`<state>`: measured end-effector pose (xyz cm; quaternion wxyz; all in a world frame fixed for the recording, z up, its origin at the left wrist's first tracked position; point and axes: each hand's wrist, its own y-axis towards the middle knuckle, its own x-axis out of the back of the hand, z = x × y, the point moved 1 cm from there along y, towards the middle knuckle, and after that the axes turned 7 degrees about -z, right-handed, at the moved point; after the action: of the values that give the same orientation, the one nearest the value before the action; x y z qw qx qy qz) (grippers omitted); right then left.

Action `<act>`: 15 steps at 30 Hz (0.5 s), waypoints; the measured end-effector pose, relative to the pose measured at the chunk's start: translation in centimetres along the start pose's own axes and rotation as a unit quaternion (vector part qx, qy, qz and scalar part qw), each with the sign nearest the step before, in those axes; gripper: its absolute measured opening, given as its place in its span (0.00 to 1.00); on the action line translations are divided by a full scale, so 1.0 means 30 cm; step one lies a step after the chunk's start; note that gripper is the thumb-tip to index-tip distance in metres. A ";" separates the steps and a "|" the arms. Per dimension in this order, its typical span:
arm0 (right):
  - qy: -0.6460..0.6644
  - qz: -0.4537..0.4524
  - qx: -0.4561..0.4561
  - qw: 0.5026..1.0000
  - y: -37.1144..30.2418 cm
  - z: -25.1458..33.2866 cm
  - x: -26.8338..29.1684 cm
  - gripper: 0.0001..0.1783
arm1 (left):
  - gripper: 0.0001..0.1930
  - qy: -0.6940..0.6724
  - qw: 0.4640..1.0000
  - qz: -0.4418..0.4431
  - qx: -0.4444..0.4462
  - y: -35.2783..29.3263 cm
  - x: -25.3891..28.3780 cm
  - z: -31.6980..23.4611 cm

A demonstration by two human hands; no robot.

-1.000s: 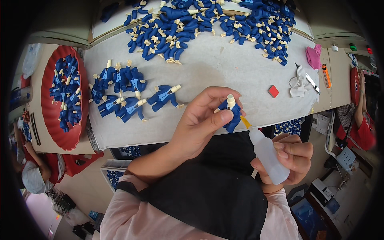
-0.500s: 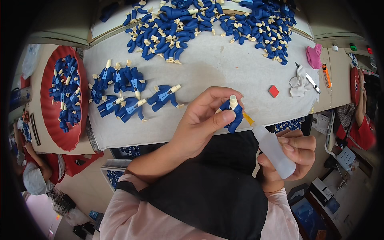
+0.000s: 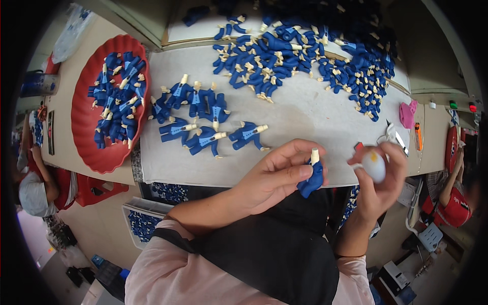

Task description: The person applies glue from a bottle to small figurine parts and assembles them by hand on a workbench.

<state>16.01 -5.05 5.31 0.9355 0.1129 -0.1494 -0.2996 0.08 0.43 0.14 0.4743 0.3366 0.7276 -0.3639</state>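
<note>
Now the right hand (image 3: pixel 378 178) has tipped the white bottle (image 3: pixel 373 165) up, so its round bottom faces us; a moment ago it lay slanted lower down. Its fingers are wrapped tight around the bottle. The left hand (image 3: pixel 274 178) pinches a small blue figure (image 3: pixel 312 178) with a cream neck peg sticking up, just near the table (image 3: pixel 305 117) edge. The two hands are close but not touching. A few figures (image 3: pixel 203 119) lie in rows at the left, looking finished. A big pile (image 3: pixel 305 56) waits at the far side, so lots looks left to do. More sit in the red tray (image 3: pixel 81 142) on the left. The middle of the table has open room.
</note>
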 end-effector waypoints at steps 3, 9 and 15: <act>0.063 0.162 -0.089 0.981 0.080 -0.076 -0.106 0.16 | 0.14 0.007 1.000 0.003 -0.017 -0.060 0.016 -0.022; -0.167 0.162 0.056 0.971 0.146 -0.118 -0.318 0.12 | 0.13 0.007 0.997 -0.013 -0.075 -0.167 0.049 -0.079; -0.291 0.163 0.090 0.938 0.140 -0.119 -0.359 0.10 | 0.13 0.015 0.993 -0.045 -0.112 -0.205 0.086 -0.118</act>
<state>11.11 5.12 0.97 0.8733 0.0788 -0.4576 -0.1477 -7.47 0.69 0.03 0.4811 0.2540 0.7852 -0.2957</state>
